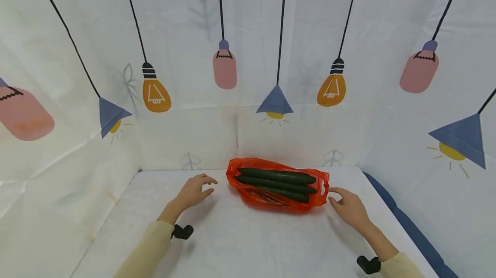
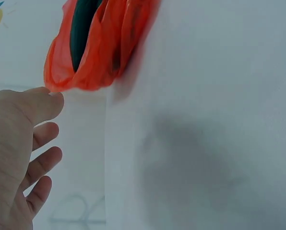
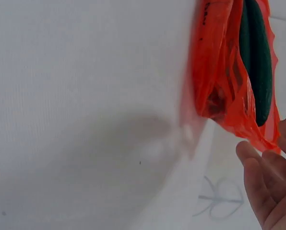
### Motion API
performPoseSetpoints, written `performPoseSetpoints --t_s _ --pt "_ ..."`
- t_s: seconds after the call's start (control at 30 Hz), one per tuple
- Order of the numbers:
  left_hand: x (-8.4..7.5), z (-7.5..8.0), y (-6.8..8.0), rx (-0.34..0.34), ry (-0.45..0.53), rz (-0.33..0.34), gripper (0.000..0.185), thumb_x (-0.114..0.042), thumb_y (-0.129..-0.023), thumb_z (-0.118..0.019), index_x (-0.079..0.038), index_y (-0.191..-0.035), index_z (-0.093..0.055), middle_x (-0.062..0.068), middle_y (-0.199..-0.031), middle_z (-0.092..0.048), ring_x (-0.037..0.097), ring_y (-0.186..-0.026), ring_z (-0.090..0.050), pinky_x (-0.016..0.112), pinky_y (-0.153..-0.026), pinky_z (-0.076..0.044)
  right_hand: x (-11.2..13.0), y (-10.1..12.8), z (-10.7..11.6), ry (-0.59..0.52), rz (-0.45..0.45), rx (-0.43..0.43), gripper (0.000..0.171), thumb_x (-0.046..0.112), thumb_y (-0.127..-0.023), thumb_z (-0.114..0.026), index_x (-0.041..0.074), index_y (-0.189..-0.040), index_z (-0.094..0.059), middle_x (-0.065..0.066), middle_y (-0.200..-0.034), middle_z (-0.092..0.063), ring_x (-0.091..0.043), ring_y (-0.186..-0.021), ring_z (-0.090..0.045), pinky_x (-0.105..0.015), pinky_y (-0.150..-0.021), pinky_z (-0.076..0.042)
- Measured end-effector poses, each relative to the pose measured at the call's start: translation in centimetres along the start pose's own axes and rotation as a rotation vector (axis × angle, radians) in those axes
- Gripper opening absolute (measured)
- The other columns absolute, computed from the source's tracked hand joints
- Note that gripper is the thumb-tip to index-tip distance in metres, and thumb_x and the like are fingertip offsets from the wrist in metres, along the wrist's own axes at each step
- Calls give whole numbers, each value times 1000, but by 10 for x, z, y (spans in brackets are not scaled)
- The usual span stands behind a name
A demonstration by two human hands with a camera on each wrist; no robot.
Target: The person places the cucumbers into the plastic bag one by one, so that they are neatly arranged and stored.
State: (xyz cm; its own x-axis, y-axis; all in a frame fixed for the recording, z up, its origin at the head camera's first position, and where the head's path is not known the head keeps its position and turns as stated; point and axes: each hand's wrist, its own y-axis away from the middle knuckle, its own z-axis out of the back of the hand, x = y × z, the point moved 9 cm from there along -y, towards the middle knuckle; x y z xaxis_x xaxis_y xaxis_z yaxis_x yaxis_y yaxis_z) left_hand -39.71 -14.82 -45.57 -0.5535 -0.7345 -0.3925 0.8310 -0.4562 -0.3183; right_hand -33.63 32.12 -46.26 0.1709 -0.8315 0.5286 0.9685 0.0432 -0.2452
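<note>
Red plastic bag (image 1: pixel 271 198) lies flat on the white surface (image 1: pixel 240 243), mouth open upward. Three dark green cucumbers (image 1: pixel 277 183) lie inside, side by side, lengthwise left to right.

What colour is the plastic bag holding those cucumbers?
The plastic bag is bright orange-red, thin and see-through; the head view shows it best.

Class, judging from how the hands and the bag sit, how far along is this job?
Done: three dark green cucumbers lie in the open orange plastic bag. In hand: nothing gripped; the left hand hovers short of it, the right hand reaches its handle end. Left: taking hold.
</note>
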Motion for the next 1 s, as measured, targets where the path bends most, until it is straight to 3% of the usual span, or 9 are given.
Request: performPoseSetpoints --t_s 0.13,0.3,0.57,0.73,0.83,1.0 --pt "20 7 17 16 -16 45 22 -13 -86 -74 -17 -107 -71 2 -94 -62 23 -83 -59 40 -72 -47 0 -2 15 97 34 -37 32 15 -91 -66 1 -120 -65 -22 -109 -67 -36 -87 -65 -48 -69 -55" --pt "51 19 40 77 -41 145 28 -17 -88 -72 -12 -116 -69 10 -104 -63 33 -93 -61 50 -76 -47 8 -7 29 142 113 -25 41 13 -88 -70 -3 -124 -61 -25 -119 -61 -45 -107 -57 -59 -85 -47" --pt "71 81 55 62 -242 269 57 -39 -88 -69 -9 -135 -56 26 -126 -55 50 -106 -54 70 -79 -40 18 -17 52 187 223 -43 62 15 -83 -75 -2 -137 -49 -28 -133 -52 -49 -121 -45 -66 -91 -39" --pt "75 111 74 29 -338 363 68 -47 -88 -66 -7 -140 -48 33 -133 -46 60 -117 -40 75 -85 -29 24 -20 60 267 252 -64 74 26 -81 -77 -1 -141 -44 -28 -139 -46 -51 -126 -39 -69 -95 -32" --pt "77 115 84 19 -368 403 75 -55 -89 -61 -6 -143 -43 36 -137 -38 64 -121 -29 77 -90 -21 22 -23 57 321 228 -29 81 39 -83 -75 0 -145 -40 -29 -143 -40 -52 -129 -33 -70 -99 -23" --pt "83 105 91 -24 -415 421 86 -67 -88 -52 -8 -148 -35 37 -143 -28 68 -123 -21 78 -92 -11 4 -27 41 365 147 57 95 57 -82 -68 1 -149 -33 -31 -148 -31 -54 -132 -25 -72 -102 -14"
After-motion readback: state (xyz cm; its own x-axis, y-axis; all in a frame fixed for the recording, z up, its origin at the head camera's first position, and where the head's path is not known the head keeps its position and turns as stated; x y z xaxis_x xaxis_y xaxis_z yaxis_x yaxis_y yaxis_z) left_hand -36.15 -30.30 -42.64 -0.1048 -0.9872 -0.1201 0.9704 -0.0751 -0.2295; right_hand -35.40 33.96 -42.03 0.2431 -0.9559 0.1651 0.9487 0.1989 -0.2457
